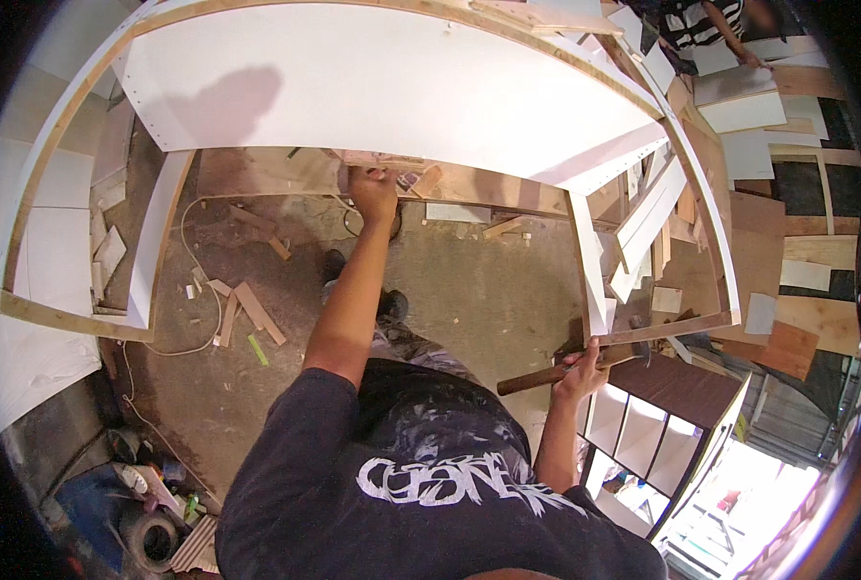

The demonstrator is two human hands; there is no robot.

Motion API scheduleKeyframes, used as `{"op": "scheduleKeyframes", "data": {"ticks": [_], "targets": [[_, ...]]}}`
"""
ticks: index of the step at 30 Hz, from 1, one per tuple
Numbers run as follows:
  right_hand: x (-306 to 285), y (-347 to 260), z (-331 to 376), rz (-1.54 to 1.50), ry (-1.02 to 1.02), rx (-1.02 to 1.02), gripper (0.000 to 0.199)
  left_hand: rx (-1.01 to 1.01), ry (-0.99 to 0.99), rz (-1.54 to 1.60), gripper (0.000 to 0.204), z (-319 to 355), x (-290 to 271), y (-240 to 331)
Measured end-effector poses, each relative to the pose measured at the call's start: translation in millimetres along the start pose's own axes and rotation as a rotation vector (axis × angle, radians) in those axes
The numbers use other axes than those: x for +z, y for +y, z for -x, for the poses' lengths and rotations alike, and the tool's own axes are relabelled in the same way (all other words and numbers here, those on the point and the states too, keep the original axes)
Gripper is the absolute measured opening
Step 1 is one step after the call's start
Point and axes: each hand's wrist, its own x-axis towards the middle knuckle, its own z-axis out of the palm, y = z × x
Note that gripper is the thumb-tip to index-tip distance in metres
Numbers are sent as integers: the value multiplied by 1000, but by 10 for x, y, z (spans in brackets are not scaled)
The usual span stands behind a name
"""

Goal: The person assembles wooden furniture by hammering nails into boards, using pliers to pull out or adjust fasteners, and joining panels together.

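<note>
My right hand is wrapped round a hammer by its wooden handle, beside the lower right corner of a large white panel frame. The hammer's head lies close under the frame's wooden end rail. My left arm stretches forward to a long wooden board below the frame's far panel. There my left hand is closed with its fingers curled, next to small wood pieces. What its fingers hold, if anything, is too small to make out.
Wood offcuts and a pale cable lie on the concrete floor. A dark-topped shelf unit stands at my right. Stacked white and brown boards fill the far right, where another person works. Tools and rolls sit lower left.
</note>
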Motion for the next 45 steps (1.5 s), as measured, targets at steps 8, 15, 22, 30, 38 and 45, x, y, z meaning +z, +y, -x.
{"op": "scheduleKeyframes", "data": {"ticks": [8,15,22,30,38,45], "targets": [[41,-137,-4,8,18,28,31,315,-16,-350,50,-282,212,-23],[-40,102,68,65,-21,45,29,357,240,-423,30,-120,-119,-83],[-60,314,119,84,-60,105,31,-375,-84,844,33,89,-604,259],[235,376,-149,142,-78,72,34,-271,-22,555,20,-225,-415,177],[615,803,-538,92,-142,50,34,-109,247,107,33,-467,-380,-69],[557,1007,-540,73,-176,82,34,-273,90,229,36,-486,-467,159]]}}
